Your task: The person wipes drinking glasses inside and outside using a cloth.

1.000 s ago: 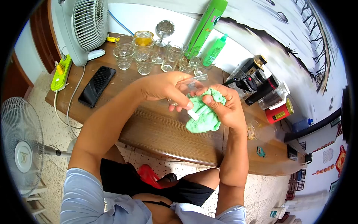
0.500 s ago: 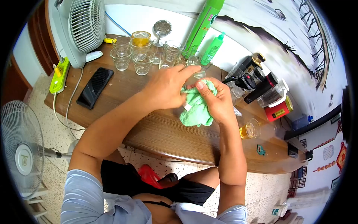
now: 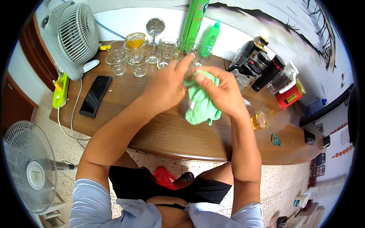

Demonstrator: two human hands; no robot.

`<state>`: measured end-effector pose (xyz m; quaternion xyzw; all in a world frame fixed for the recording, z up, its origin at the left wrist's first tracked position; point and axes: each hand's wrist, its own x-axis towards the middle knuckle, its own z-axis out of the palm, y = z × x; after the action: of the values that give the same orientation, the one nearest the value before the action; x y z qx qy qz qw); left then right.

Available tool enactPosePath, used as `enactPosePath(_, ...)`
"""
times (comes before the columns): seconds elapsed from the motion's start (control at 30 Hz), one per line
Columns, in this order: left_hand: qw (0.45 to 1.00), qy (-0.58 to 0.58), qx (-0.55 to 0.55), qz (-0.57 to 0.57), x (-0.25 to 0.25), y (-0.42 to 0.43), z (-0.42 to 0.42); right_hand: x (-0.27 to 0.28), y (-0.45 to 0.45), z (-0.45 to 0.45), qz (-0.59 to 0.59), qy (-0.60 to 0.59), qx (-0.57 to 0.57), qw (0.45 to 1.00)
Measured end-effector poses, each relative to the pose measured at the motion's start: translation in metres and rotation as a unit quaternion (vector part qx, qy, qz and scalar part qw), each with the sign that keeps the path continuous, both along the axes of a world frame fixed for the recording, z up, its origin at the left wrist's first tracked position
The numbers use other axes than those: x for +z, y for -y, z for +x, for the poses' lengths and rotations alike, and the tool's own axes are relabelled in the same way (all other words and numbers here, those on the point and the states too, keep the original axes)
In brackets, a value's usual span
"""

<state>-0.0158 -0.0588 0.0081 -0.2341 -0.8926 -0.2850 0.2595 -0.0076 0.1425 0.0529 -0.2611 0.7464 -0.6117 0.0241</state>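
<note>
A green cloth point(image 3: 203, 106) hangs bunched in my right hand point(image 3: 226, 93), whose thumb presses on its top and fingers wrap behind it. My left hand point(image 3: 165, 87), blurred by motion, meets the cloth from the left. Its index finger points up and forward while the other fingers curl at the cloth's edge; what they grip is hidden. Both hands are above the wooden table point(image 3: 178, 138). Beyond them stand several clear glasses point(image 3: 137, 62), a green pump bottle point(image 3: 211, 40) and a tall green can point(image 3: 194, 22).
A phone point(image 3: 96, 95), a power strip point(image 3: 60, 91) and a box fan point(image 3: 74, 36) are on the left. To the right stand a glass pot point(image 3: 245, 72), a black flask point(image 3: 268, 74), a red tin point(image 3: 291, 97) and a glass of amber liquid point(image 3: 261, 118). A floor fan point(image 3: 32, 169) stands lower left.
The camera view has shifted slightly. My right hand still holds the cloth, which is turned a little. My left hand has moved and is more blurred, still beside the cloth.
</note>
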Motion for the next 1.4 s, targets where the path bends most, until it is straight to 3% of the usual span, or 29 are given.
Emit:
enactPosePath(0.03, 0.997, -0.007, 0.059, -0.039, 0.006, -0.001, 0.003, 0.001, 0.001, 0.001, -0.031, -0.022, -0.02, 0.999)
enactPosePath(0.1, 0.996, 0.057, 0.036, 0.059, 0.011, 0.0, 0.002, 0.003, 0.004, 0.001, -0.113, -0.066, -0.053, 0.99)
enactPosePath(0.17, 0.979, 0.138, 0.016, 0.146, 0.013, 0.003, -0.001, 0.007, 0.003, 0.003, -0.046, -0.24, -0.125, 0.962)
enactPosePath(0.2, 0.931, 0.226, -0.06, 0.281, 0.013, 0.003, -0.006, 0.009, 0.004, 0.007, 0.011, -0.351, -0.159, 0.923)
enactPosePath(0.27, 0.742, 0.38, -0.2, 0.515, 0.013, 0.003, -0.015, 0.003, 0.014, 0.009, 0.031, -0.466, -0.139, 0.873)
enactPosePath(0.3, 0.724, 0.392, -0.228, 0.52, 0.02, 0.003, -0.009, 0.001, 0.02, 0.013, 0.087, -0.498, -0.123, 0.854)
enactPosePath(0.4, 0.643, 0.432, -0.16, 0.613, 0.031, 0.001, 0.002, -0.018, 0.039, 0.023, 0.141, -0.511, -0.076, 0.845)
enactPosePath(0.43, 0.632, 0.418, -0.197, 0.621, 0.024, 0.001, 0.002, -0.019, 0.04, 0.025, 0.154, -0.515, -0.069, 0.84)
enactPosePath(0.5, 0.679, 0.391, -0.198, 0.589, 0.014, -0.009, 0.014, -0.022, 0.043, 0.02, 0.154, -0.51, -0.097, 0.841)
enactPosePath(0.57, 0.614, 0.47, -0.14, 0.619, 0.023, -0.02, 0.02, -0.022, 0.033, 0.005, 0.15, -0.502, -0.16, 0.836)
enactPosePath(0.7, 0.573, 0.531, -0.322, 0.534, 0.009, -0.022, 0.015, -0.031, 0.008, -0.025, 0.058, -0.437, -0.201, 0.875)
enactPosePath(0.73, 0.589, 0.52, -0.301, 0.541, 0.009, -0.022, 0.016, -0.032, 0.005, -0.027, 0.03, -0.417, -0.198, 0.887)
enactPosePath(0.87, 0.631, 0.441, -0.161, 0.618, 0.03, -0.031, 0.022, -0.03, 0.031, 0.005, 0.1, -0.482, -0.216, 0.843)
enactPosePath(0.9, 0.633, 0.412, -0.111, 0.646, 0.036, -0.034, 0.021, -0.035, 0.037, 0.005, 0.098, -0.457, -0.135, 0.874)
enactPosePath(1.0, 0.527, 0.462, -0.277, 0.657, 0.011, 0.011, -0.008, -0.057, 0.056, 0.018, 0.035, -0.528, -0.059, 0.847)
enactPosePath(1.03, 0.564, 0.45, -0.201, 0.662, 0.013, 0.011, -0.004, -0.057, 0.057, 0.022, 0.042, -0.525, -0.059, 0.848)
enactPosePath(1.13, 0.515, 0.481, -0.221, 0.675, 0.007, 0.003, -0.006, -0.052, 0.051, 0.013, 0.038, -0.529, -0.081, 0.844)
enactPosePath(1.23, 0.636, 0.446, -0.107, 0.621, 0.023, -0.032, 0.027, -0.039, 0.037, 0.0, 0.013, -0.483, -0.173, 0.858)
enactPosePath(1.37, 0.633, 0.502, -0.195, 0.557, 0.029, -0.035, 0.029, -0.038, 0.016, -0.025, -0.018, -0.462, -0.229, 0.856)
enactPosePath(1.4, 0.655, 0.49, -0.174, 0.548, 0.026, -0.035, 0.027, -0.038, 0.016, -0.022, -0.005, -0.453, -0.234, 0.86)
